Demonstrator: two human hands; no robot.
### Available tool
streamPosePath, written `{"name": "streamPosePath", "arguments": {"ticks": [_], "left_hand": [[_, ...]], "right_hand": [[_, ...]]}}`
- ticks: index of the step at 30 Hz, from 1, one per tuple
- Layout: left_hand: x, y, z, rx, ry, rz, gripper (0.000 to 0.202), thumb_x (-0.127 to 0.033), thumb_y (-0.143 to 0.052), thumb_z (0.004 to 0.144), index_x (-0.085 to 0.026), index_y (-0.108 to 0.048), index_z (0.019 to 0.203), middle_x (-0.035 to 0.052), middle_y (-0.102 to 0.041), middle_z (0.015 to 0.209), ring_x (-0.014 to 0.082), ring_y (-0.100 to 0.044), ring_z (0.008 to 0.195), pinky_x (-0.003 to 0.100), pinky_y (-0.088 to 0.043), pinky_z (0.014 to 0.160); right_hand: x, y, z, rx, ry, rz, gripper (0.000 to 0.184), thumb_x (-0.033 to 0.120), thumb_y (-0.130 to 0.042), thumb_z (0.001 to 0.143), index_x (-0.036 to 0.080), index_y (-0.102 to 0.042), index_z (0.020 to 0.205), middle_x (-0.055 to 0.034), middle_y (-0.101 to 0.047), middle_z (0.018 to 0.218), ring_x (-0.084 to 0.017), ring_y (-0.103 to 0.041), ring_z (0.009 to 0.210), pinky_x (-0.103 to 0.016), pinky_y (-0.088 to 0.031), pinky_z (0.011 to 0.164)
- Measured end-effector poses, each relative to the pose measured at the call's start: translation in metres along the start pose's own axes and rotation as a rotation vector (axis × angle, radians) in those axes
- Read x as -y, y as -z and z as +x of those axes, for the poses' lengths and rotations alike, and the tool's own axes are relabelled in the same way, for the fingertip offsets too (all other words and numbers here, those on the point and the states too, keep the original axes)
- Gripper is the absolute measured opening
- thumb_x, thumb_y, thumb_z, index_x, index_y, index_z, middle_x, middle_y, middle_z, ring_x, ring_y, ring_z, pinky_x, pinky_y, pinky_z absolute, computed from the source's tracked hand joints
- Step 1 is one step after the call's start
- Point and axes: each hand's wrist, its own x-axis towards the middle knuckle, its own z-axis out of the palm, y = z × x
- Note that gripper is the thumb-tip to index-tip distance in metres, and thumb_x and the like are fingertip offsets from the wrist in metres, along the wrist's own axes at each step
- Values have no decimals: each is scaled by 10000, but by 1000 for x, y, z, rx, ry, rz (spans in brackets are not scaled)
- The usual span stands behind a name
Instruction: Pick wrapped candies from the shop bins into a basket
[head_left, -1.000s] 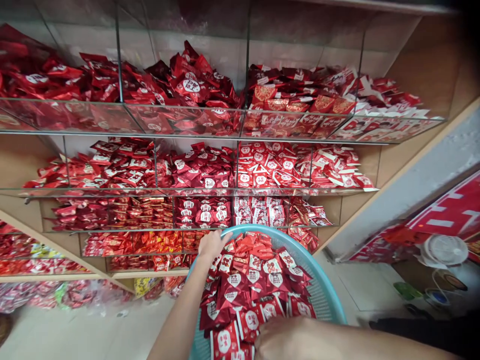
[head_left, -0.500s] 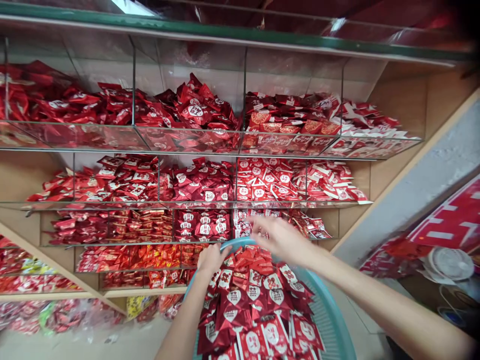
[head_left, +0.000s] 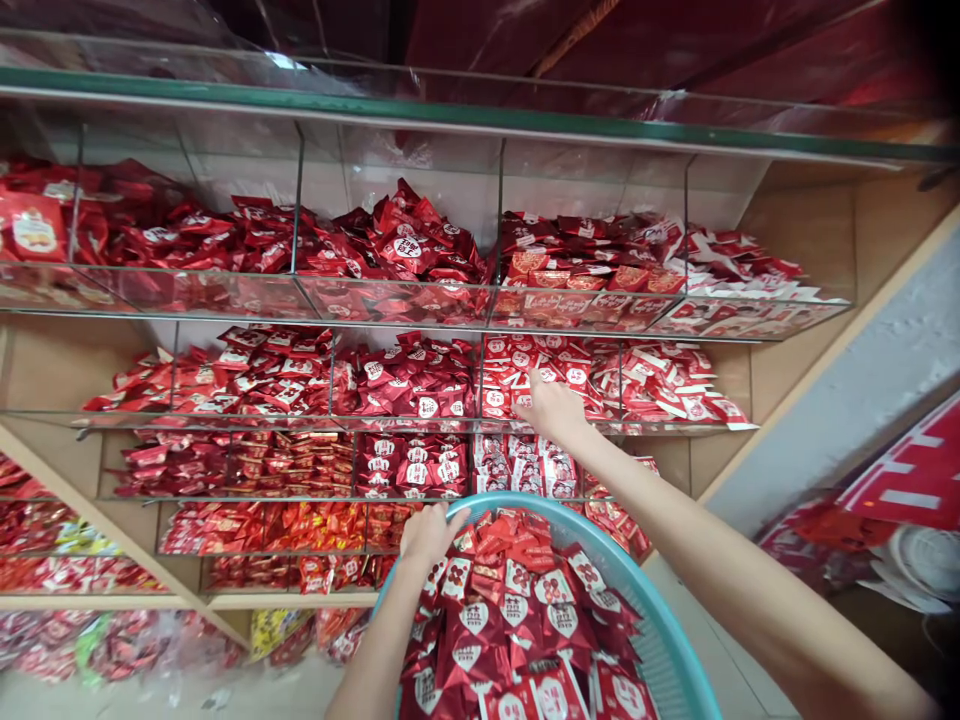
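My left hand (head_left: 427,532) grips the far rim of a teal plastic basket (head_left: 660,640) heaped with red candy packets (head_left: 517,610). My right hand (head_left: 551,405) reaches up into the second glass shelf, into the compartment of red and white packets (head_left: 555,365). Its fingers are curled down among the packets, and I cannot make out whether they hold any. The arm stretches from the lower right across the basket.
Glass shelves (head_left: 390,300) with dividers hold piles of red wrapped sweets on several tiers. Lower bins on the left (head_left: 67,560) hold mixed coloured sweets. A wooden side panel (head_left: 825,300) and a grey wall (head_left: 885,370) close the right side. Red signs (head_left: 907,470) lean at the right.
My right hand has risen from the basket up to the second shelf's right-middle compartment. The view has tilted up. My left hand stays on the basket rim.
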Motion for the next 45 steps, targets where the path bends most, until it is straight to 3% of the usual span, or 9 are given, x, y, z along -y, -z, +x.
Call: {"name": "streamPosePath", "arguments": {"ticks": [11, 23, 27, 30, 32, 34, 37, 40, 45], "left_hand": [[-1, 1, -1, 17, -14, -12, 675, -649, -161, 785, -169, -608, 945, 137, -666, 881, 257, -624, 848, 329, -443, 713], [-3, 0, 1, 23, -24, 38, 732, -702, -115, 744, -185, -599, 928, 131, -663, 883, 273, -621, 836, 364, -449, 712], [-4, -1, 2, 44, -28, 27, 767, -718, -105, 729, -171, -593, 953, 136, -657, 884, 268, -615, 841, 362, -445, 727], [-5, 0, 2, 58, -16, 20, 778, -727, -115, 721, -161, -594, 958, 134, -653, 896, 264, -609, 854, 353, -439, 743], [-6, 0, 2, 65, -16, 17, 779, -721, -105, 727, -162, -590, 972, 128, -651, 903, 262, -607, 859, 350, -438, 745], [-6, 0, 2, 80, -17, 20, 771, -710, -96, 738, -168, -581, 995, 123, -648, 912, 260, -606, 864, 348, -441, 741], [-6, -2, 2, 85, -18, 36, 755, -699, -96, 748, -170, -575, 992, 120, -646, 925, 252, -603, 874, 342, -440, 751], [-5, -4, 2, 71, -27, 40, 761, -695, -78, 751, -167, -578, 976, 122, -646, 919, 248, -603, 870, 346, -437, 763], [-4, -3, 2, 46, -37, 44, 789, -727, -74, 721, -168, -589, 935, 118, -652, 877, 264, -612, 833, 355, -454, 709]], "right_hand": [[2, 0, 9, 53, -21, 58, 487, 348, -542, 745, 133, -371, 1146, -145, -629, 962, -294, -590, 910, -340, -429, 676], [-18, -7, 3, -56, -19, 280, 559, 378, -506, 772, 133, -334, 1244, -110, -608, 855, -266, -570, 839, -371, -422, 666], [-31, 4, -10, -176, 67, 370, 561, 380, -493, 791, 125, -315, 1258, -73, -586, 773, -238, -560, 771, -379, -418, 669], [-35, 18, -35, -199, 195, 512, 579, 404, -505, 793, 160, -294, 1274, -45, -566, 771, -188, -541, 690, -345, -421, 629], [-32, 23, -61, -102, 308, 652, 587, 414, -532, 779, 187, -304, 1270, -24, -551, 776, -158, -525, 654, -314, -424, 602], [-24, 18, -91, 102, 427, 792, 576, 407, -558, 767, 207, -330, 1256, -3, -540, 775, -139, -517, 652, -291, -429, 604], [-9, -6, -139, 511, 577, 896, 518, 384, -570, 766, 223, -387, 1223, 10, -532, 782, -122, -515, 671, -258, -428, 617], [3, -37, -179, 838, 689, 803, 487, 368, -571, 764, 225, -417, 1204, 20, -536, 744, -113, -498, 624, -225, -382, 547], [17, -69, -222, 987, 902, 511, 440, 368, -608, 714, 215, -509, 1114, -27, -591, 823, -170, -545, 713, -240, -358, 564]]}}
